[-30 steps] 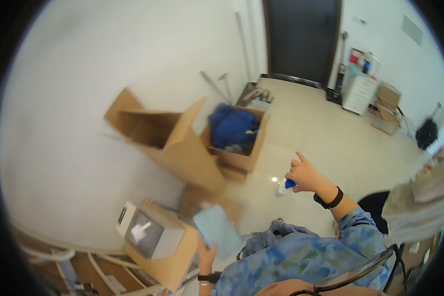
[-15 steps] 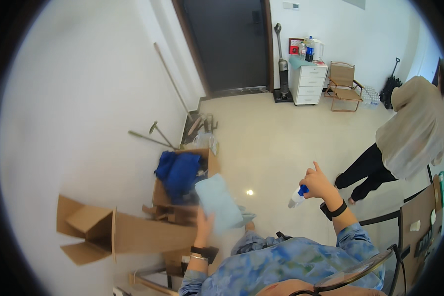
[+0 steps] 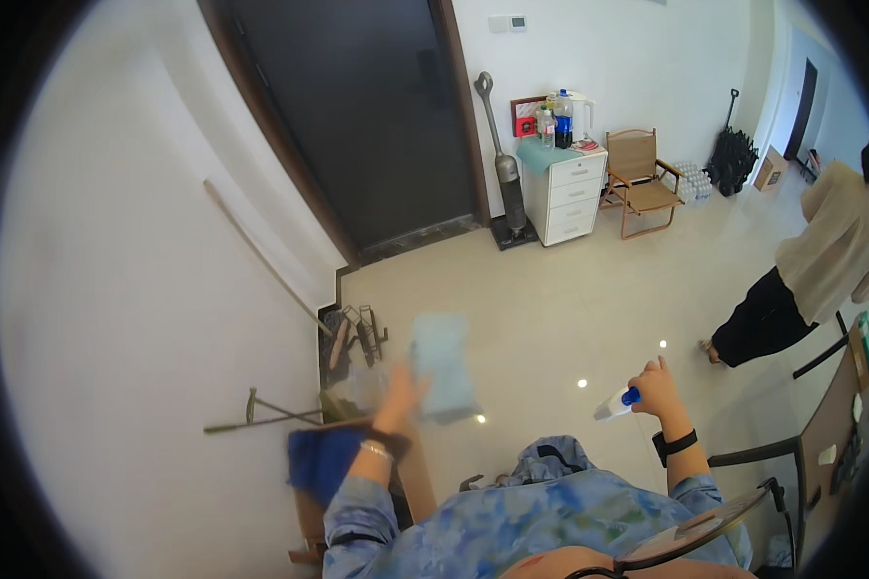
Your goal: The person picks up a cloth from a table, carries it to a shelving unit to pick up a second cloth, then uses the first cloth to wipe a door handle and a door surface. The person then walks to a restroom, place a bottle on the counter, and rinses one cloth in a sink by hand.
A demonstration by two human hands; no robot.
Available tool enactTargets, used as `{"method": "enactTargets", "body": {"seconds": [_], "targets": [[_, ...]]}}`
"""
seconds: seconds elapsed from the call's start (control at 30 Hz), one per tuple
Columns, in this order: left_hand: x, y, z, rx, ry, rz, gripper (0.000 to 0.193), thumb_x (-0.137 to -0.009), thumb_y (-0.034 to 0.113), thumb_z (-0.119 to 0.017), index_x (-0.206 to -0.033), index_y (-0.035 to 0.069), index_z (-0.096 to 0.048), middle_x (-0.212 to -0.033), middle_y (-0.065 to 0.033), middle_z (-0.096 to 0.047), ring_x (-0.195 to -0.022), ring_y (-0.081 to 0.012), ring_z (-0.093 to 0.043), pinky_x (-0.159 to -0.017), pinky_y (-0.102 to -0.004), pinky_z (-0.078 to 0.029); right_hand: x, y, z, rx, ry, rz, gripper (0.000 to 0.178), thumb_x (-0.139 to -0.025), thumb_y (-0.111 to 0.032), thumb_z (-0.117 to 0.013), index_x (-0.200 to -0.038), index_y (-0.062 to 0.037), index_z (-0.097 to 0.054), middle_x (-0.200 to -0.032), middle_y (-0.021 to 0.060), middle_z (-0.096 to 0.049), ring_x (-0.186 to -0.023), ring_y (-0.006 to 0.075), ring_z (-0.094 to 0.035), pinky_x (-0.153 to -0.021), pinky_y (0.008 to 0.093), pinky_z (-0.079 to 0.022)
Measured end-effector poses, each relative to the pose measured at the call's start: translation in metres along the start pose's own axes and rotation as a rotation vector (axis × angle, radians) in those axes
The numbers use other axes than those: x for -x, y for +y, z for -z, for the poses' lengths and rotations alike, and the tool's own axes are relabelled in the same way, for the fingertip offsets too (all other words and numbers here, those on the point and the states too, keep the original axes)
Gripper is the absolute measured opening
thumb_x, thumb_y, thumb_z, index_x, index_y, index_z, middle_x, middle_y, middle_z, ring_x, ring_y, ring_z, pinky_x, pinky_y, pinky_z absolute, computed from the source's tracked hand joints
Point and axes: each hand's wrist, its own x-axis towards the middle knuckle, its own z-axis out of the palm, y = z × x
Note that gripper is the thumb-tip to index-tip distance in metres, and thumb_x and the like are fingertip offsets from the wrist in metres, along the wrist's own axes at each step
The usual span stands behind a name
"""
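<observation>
A folded pale blue cloth (image 3: 442,362) is held up over the floor by my left hand (image 3: 401,398), closed on its left edge and slightly blurred. On the right, my right hand (image 3: 659,391) grips a small whitish bottle (image 3: 609,405) by its blue top. One finger of that hand points forward, away from the grip. The bottle tilts down toward the left, and its lower end is pale or see-through. Below my left forearm sits a cardboard box (image 3: 417,480) with dark blue fabric (image 3: 321,468) in it, partly covered by the arm.
Ahead are a dark door (image 3: 357,125), an upright vacuum cleaner (image 3: 508,183), a white drawer cabinet (image 3: 576,198) with bottles on top, and a folding chair (image 3: 637,183). A person (image 3: 811,261) stands at right near a brown table (image 3: 826,434). Long-handled tools (image 3: 266,261) lean at left.
My view has shifted forward and left, toward the door. The cloth and bottle stay in my hands. The open carton at lower left has left the view, and the other person appears farther right.
</observation>
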Motion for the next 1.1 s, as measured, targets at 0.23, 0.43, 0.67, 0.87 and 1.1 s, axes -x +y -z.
{"method": "enactTargets", "body": {"seconds": [0.23,0.43,0.67,0.87,1.1], "targets": [[-0.284,-0.053,-0.019,-0.311,-0.403,-0.054,0.063,-0.077,0.04,-0.052,-0.121,-0.003,-0.039,-0.121,-0.0227,-0.043,-0.121,-0.0318,-0.032,-0.104,-0.0464,-0.007,-0.162,0.058,-0.01,-0.042,0.006,-0.139,0.035,-0.043,-0.026,-0.072,-0.076,-0.018,-0.067,-0.07,0.0014,-0.061,-0.084,0.022,-0.052,-0.1,0.0505,-0.024],[-0.486,-0.089,-0.025,-0.405,-0.465,-0.159,0.062,-0.072,0.039,-0.055,-0.116,-0.004,-0.045,-0.121,-0.0219,-0.043,-0.121,-0.0316,-0.032,-0.104,-0.0462,-0.002,-0.308,0.107,0.005,-0.045,-0.057,-0.196,0.031,-0.045,-0.027,-0.074,-0.075,-0.0194,-0.067,-0.069,0.0,-0.061,-0.084,0.0208,-0.052,-0.101,0.0528,-0.019],[-0.715,-0.121,-0.04,-0.433,-0.6,-0.25,0.058,-0.073,0.04,-0.053,-0.111,-0.004,-0.048,-0.116,-0.0201,-0.045,-0.115,-0.032,-0.038,-0.104,-0.0474,-0.001,-0.449,0.166,0.001,-0.056,-0.014,-0.366,0.032,-0.042,-0.027,-0.072,-0.073,-0.0201,-0.067,-0.068,0.001,-0.061,-0.085,0.0217,-0.052,-0.101,0.0555,-0.016],[-0.903,-0.169,-0.056,-0.518,-0.646,-0.34,0.058,-0.074,0.041,-0.051,-0.111,-0.004,-0.048,-0.113,-0.0178,-0.047,-0.111,-0.0329,-0.041,-0.104,-0.0479,-0.001,-0.557,0.195,-0.001,-0.024,-0.058,-0.564,0.032,-0.042,-0.028,-0.072,-0.071,-0.0195,-0.067,-0.067,0.0028,-0.061,-0.084,0.0217,-0.052,-0.102,0.0546,-0.015],[-1.056,-0.219,-0.09,-0.616,-0.698,-0.311,0.058,-0.075,0.044,-0.049,-0.11,-0.002,-0.051,-0.117,-0.0189,-0.045,-0.114,-0.0328,-0.039,-0.103,-0.0512,0.0,-0.651,0.233,-0.039,0.004,-0.19,-0.697,0.027,-0.044,-0.03,-0.073,-0.069,-0.021,-0.068,-0.068,0.0008,-0.061,-0.083,0.0218,-0.052,-0.104,0.0527,-0.013]]}}
